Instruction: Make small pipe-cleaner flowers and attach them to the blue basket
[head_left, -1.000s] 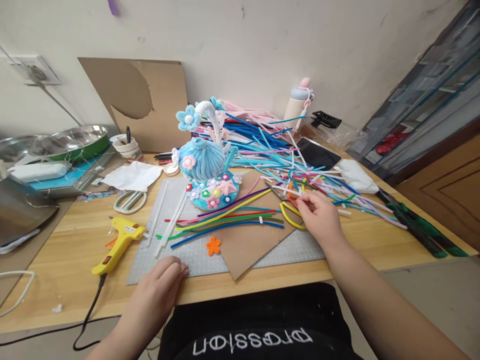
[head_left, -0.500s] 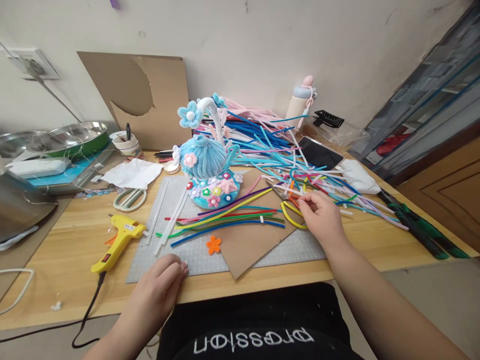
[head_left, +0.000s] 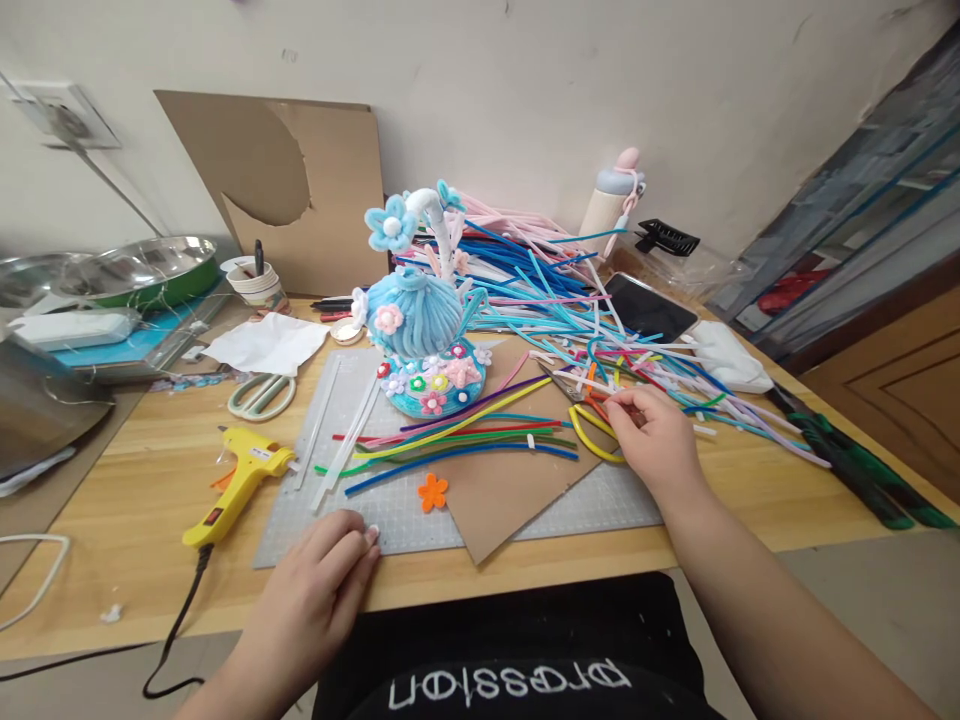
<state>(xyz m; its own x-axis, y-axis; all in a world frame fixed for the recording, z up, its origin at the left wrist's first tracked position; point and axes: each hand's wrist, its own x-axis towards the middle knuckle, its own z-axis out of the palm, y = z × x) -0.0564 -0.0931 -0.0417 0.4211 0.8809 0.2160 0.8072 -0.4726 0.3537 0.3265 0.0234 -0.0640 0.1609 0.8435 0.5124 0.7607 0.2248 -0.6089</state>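
Note:
My left hand (head_left: 330,565) rests closed at the front edge of the grey cutting mat (head_left: 281,530), with a small white piece between its fingertips. On the right, my right hand (head_left: 649,435) pinches among orange stems beside the yellow-handled pliers (head_left: 592,435); exactly what it grips is too small to tell. An orange felt-like flower (head_left: 433,493) lies on the mat between my hands. Behind it, several coloured pipe cleaners (head_left: 465,455) lie across the mat and a brown cardboard sheet (head_left: 499,505). The blue flowered decoration (head_left: 420,315) stands upright at the mat's back.
A yellow glue gun (head_left: 240,485) and scissors (head_left: 262,397) lie at the left. Many pipe cleaners (head_left: 517,255) are heaped behind, near a bottle (head_left: 611,205) and a phone (head_left: 649,307). Green-and-black handled cutters (head_left: 855,460) lie at the right edge.
The whole view has shifted slightly, with most things now a little further right. Both hands keep nearly the same poses and places on the table.

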